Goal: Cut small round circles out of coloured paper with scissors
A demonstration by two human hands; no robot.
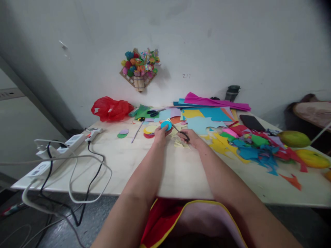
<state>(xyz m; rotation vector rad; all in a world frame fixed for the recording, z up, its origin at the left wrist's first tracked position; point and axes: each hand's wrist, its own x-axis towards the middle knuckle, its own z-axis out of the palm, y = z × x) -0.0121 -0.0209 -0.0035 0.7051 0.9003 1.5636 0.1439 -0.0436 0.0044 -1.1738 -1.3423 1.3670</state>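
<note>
Two-handed, pinches a blue disc [167, 124] in the left fingers [164, 128], scissors [187, 138] in the right fingers [190, 132]; risks a nicked disc from any slip.

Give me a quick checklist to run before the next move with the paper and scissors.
1. Blue paper circle gripped: ok, the left hand holds it.
2. Black-handled scissors in hand: ok, the right hand holds them, pointing toward the circle.
3. Blades clear of the left fingertips: cannot tell; too small to make out.
4. Surface by the right hand free of offcuts: not ok, pale yellow paper scraps lie there.
5. White glue gun away from both hands: ok, it lies off to the left.
6. Glue gun cold: cannot tell.
</note>
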